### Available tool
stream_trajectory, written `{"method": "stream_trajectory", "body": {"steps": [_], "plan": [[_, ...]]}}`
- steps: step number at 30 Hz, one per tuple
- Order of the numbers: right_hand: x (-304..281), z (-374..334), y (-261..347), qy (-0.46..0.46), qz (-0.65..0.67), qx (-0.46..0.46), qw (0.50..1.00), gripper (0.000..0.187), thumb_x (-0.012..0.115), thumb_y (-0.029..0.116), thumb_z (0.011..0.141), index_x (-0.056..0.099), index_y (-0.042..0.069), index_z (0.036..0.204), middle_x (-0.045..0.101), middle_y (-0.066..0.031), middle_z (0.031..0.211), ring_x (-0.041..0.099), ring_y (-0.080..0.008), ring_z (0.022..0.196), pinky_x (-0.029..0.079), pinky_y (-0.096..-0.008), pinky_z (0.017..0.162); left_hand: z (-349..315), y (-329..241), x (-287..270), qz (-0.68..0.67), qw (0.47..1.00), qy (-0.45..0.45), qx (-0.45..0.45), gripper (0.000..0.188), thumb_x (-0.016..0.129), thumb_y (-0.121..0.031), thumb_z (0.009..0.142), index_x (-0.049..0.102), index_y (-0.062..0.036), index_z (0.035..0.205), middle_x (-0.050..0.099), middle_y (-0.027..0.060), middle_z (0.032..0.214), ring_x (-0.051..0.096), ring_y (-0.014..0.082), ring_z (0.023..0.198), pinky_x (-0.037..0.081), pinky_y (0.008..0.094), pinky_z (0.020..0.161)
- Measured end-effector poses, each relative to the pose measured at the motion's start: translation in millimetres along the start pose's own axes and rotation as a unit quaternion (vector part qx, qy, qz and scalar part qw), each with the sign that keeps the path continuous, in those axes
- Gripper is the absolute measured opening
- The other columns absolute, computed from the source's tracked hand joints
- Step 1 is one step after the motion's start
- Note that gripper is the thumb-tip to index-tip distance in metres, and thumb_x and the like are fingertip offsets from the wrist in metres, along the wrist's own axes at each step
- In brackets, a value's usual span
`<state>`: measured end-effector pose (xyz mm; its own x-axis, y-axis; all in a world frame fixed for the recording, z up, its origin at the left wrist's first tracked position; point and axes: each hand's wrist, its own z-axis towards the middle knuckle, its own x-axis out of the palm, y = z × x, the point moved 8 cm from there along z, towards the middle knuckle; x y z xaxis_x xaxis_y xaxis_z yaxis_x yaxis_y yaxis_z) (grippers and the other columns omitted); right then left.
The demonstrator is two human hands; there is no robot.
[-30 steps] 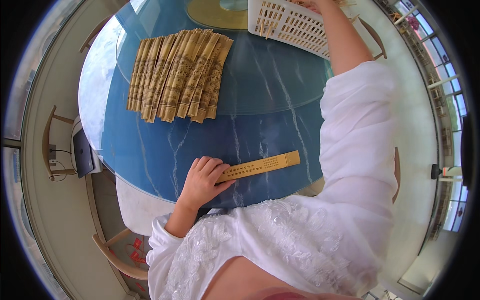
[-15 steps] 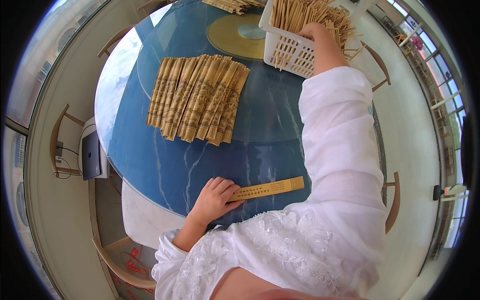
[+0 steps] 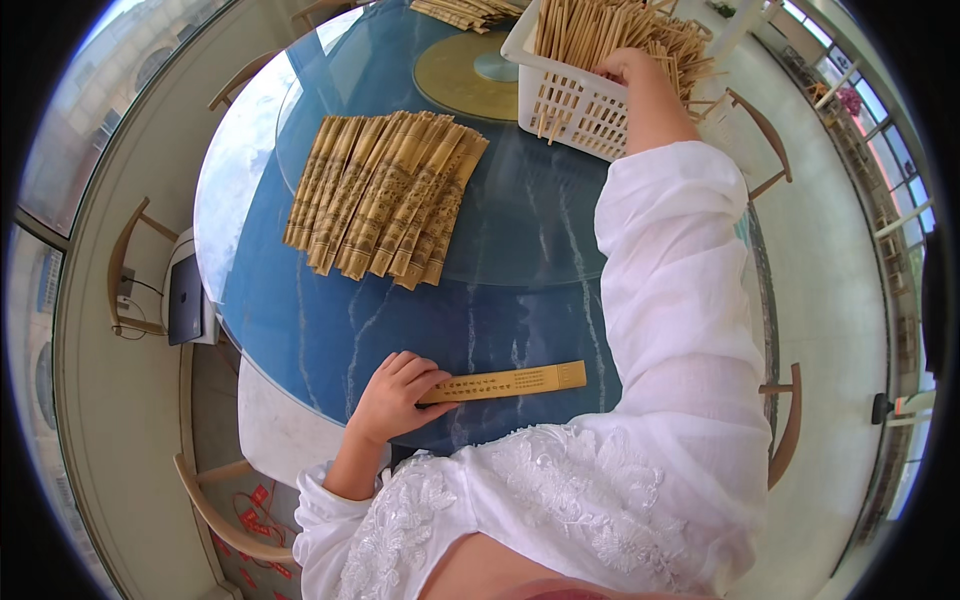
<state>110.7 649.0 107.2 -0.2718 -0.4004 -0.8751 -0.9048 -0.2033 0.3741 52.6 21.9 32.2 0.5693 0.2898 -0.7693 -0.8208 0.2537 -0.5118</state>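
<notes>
The left hand [image 3: 400, 392] closes on the 9 o'clock end of a gold printed sleeve [image 3: 515, 383] at the near, 6 o'clock side of the blue tabletop [image 3: 540, 320]. Its long axis runs almost sideways, the free end aimed just above 3 o'clock. Toward 11 o'clock from it, patterned sleeves [image 3: 385, 195] slant 1 to 7. Between 12 and 1, the right hand [image 3: 622, 65] reaches among wooden sticks [image 3: 585, 35] in a white basket [image 3: 580, 100]; its grip is hidden.
</notes>
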Motion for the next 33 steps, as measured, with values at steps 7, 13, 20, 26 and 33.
{"method": "stream_trajectory", "body": {"steps": [7,13,20,26,33], "plan": [[-46,10,-48,-0.122,0.166,0.013,0.978,0.036,0.067,0.039,0.094,0.065,0.006,0.079,0.059,-0.0028,0.066,0.052,-0.0121,0.053,0.043,-0.0308,0.046,5,-3,-4,0.016,1.0,-0.001,0.009,0.037,0.088,-0.024,0.064,0.072,-0.0075,0.094,0.063,0.0041,0.091,0.059,0.0235,0.083,0.05,0.0345,0.076],[-54,-23,-40,-0.153,0.16,-0.046,0.974,0.046,0.074,0.049,0.086,0.062,0.006,0.075,0.053,-0.0021,0.058,0.05,-0.0136,0.046,0.037,-0.0322,0.043,-5,-5,-3,0.04,0.999,-0.017,0.004,0.042,0.09,-0.023,0.062,0.073,-0.0084,0.097,0.062,0.0036,0.09,0.057,0.0233,0.082,0.048,0.0349,0.075],[-74,-32,-55,-0.214,0.038,-0.045,0.975,0.058,0.074,0.059,0.081,0.062,0.004,0.068,0.049,-0.003,0.053,0.048,-0.0162,0.045,0.04,-0.0352,0.047,-3,-7,-4,0.052,0.998,-0.021,0.004,0.043,0.089,-0.025,0.061,0.074,-0.0081,0.098,0.061,0.0037,0.09,0.057,0.0236,0.08,0.048,0.0357,0.075],[-101,-44,-79,-0.316,0.135,0.008,0.939,0.052,0.067,0.057,0.088,0.074,0.007,0.1,0.062,-0.0054,0.073,0.059,-0.0191,0.061,0.049,-0.0362,0.057,0,-12,-3,0.056,0.997,-0.04,0.03,0.042,0.089,-0.026,0.062,0.075,-0.0077,0.097,0.062,0.0042,0.089,0.057,0.0241,0.081,0.048,0.0352,0.076],[-126,-174,-23,-0.412,0.259,-0.245,0.839,0.042,0.049,0.04,0.103,0.063,0.003,0.118,0.059,-0.0052,0.076,0.054,-0.0165,0.06,0.045,-0.035,0.056,-6,-13,-3,0.061,0.997,-0.034,0.019,0.041,0.088,-0.027,0.064,0.075,-0.0074,0.097,0.063,0.0046,0.09,0.059,0.0246,0.084,0.049,0.0351,0.078]]}}
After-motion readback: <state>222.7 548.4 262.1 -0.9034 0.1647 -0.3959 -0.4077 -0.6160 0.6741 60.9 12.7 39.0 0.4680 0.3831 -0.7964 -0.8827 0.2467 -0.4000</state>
